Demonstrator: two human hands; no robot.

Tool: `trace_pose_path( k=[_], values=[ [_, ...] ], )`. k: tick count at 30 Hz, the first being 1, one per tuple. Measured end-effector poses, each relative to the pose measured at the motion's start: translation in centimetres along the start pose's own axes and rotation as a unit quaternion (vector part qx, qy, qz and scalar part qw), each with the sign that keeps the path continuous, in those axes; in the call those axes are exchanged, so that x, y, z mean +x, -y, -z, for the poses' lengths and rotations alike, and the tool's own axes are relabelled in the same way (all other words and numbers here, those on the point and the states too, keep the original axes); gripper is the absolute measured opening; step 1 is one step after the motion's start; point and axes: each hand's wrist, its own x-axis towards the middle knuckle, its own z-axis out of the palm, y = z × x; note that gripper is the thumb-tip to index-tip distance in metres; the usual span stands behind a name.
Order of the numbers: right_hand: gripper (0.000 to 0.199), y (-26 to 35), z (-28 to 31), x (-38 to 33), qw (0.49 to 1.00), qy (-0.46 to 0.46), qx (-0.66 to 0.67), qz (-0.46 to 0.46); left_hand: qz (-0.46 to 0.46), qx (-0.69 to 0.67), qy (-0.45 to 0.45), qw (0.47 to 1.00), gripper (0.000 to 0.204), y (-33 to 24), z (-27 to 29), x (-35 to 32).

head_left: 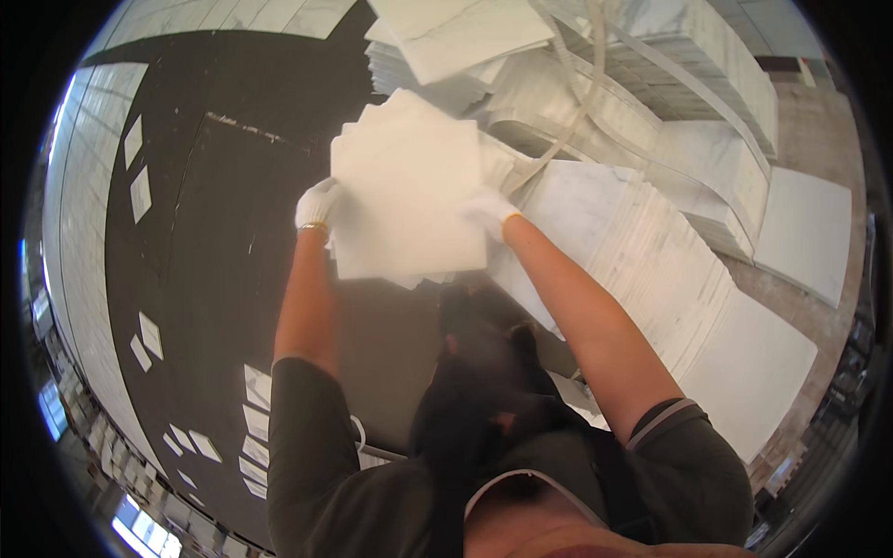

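Note:
A stack of white square stone tiles point(409, 191) is in front of me, its layers turned unevenly so that corners stick out around the top tile. My left hand point(320, 205), in a white glove with a yellowish cuff, grips the stack's left edge. On the opposite edge is my right hand point(488, 212), in a matching glove; it is slightly blurred and closed against the tiles. The undersides of the tiles are hidden, so I cannot tell whether the stack rests on anything.
Another tile stack point(456, 46) stands just beyond. Long rows of veined white tiles point(660, 270) lie to the right, with loose pale straps point(586, 102) across some. Several small tile pieces point(257, 418) are scattered over the dark surface point(223, 260) at left.

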Motion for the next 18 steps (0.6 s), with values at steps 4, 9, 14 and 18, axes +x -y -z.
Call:
trace_pose_path(
  k=[4, 9, 14, 18],
  values=[
    [0.052, 2.8, -0.7, -0.5, 0.955, -0.105, -0.260, 0.097, -0.023, -0.270, 0.024, 0.962, 0.044, -2.6, 2.2, 0.1],
    [0.064, 9.6, -0.5, -8.5, 0.940, -0.141, -0.229, 0.212, -0.065, -0.229, 0.067, 0.969, 0.043, -13.6, 0.0, -4.4],
    [0.062, 13.0, 8.4, -22.1, 0.952, -0.154, -0.108, 0.242, -0.369, -0.184, 0.134, 0.901, 0.054, -29.3, -7.2, -10.9],
    [0.061, 13.1, 22.2, -33.3, 0.867, -0.384, -0.257, 0.185, -0.432, -0.058, 0.098, 0.895, 0.058, -41.6, -13.3, -17.8]
  ],
)
